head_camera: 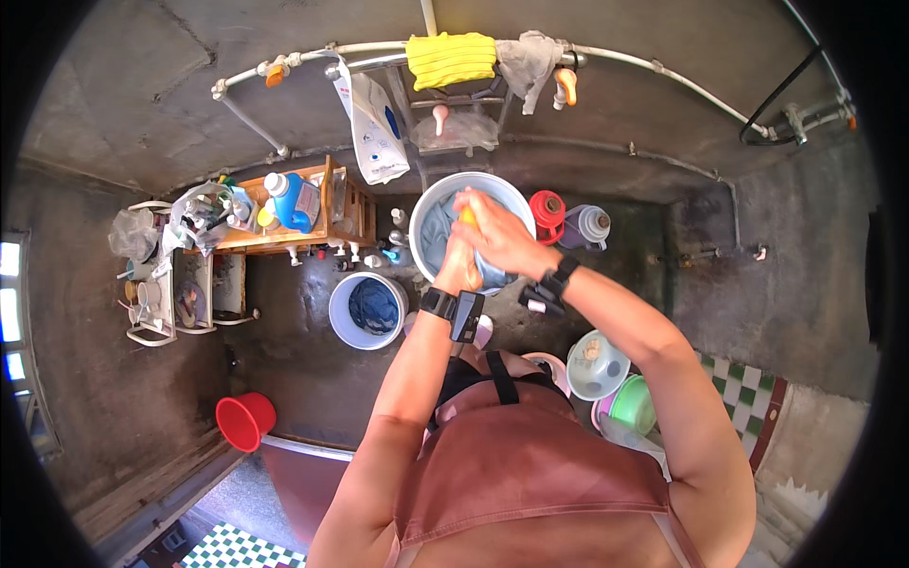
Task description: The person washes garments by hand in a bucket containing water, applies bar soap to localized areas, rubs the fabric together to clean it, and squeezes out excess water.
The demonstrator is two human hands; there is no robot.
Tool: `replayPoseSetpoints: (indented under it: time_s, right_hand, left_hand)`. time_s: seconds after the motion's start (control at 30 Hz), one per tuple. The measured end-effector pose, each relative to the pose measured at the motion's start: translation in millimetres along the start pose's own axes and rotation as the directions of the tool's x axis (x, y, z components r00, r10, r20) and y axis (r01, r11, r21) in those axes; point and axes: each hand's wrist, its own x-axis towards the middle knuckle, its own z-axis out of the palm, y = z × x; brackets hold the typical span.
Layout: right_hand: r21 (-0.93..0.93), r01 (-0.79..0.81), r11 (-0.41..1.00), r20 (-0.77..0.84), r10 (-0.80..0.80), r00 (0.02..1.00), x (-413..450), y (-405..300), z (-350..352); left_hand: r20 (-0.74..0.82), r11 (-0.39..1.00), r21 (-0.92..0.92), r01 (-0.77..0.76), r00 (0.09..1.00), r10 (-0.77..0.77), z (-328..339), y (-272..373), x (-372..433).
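Both of my hands meet over a white bucket (524,202) that has bluish-grey cloth (434,231) in it. Between my palms shows a yellow-orange object (468,216), perhaps a bar of soap, mostly covered by the fingers. My left hand (463,259) is below and around it, and my right hand (501,231) lies against it from the right. Which of the two bears its weight I cannot tell. A second white bucket (339,312) with dark blue cloth (374,307) in it stands on the floor to the left.
Red (547,213) and grey (588,226) thermos flasks stand right of the bucket. Left are a wooden rack (284,238) with a blue detergent bottle (302,206), and a red bucket (245,422). Basins (598,373) lie near my right elbow. A yellow cloth (451,60) hangs ahead.
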Motion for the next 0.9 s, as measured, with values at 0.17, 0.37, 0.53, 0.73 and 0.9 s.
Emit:
replayPoseSetpoints:
  time_s: [0.17, 0.37, 0.53, 0.73, 0.9]
  right_hand:
    - [-0.193, 0.294, 0.936, 0.028, -0.294, 0.955, -7, -31, 20]
    - [-0.032, -0.023, 0.999, -0.105, 0.019, 0.994, 0, 13, 12]
    - [-0.014, 0.214, 0.977, 0.028, -0.214, 0.976, 1, -13, 12]
    - [-0.071, 0.147, 0.987, -0.039, -0.150, 0.988, -9, -11, 21]
    - [0.056, 0.057, 0.997, -0.024, -0.056, 0.998, -3, 18, 12]
  left_hand:
    - [0.184, 0.985, -0.146, -0.089, 0.976, 0.116, -59, -21, 11]
    - [-0.016, 0.982, -0.002, -0.186, 0.982, 0.186, 8, -7, -13]
    - [0.191, 0.988, -0.095, -0.121, 0.972, 0.137, -38, -12, 1]
    - [0.261, 0.759, 0.480, -0.440, 0.897, 0.356, -49, -15, -2]
    - [0.124, 0.993, 0.111, -0.048, 0.992, 0.034, -8, 1, -9]
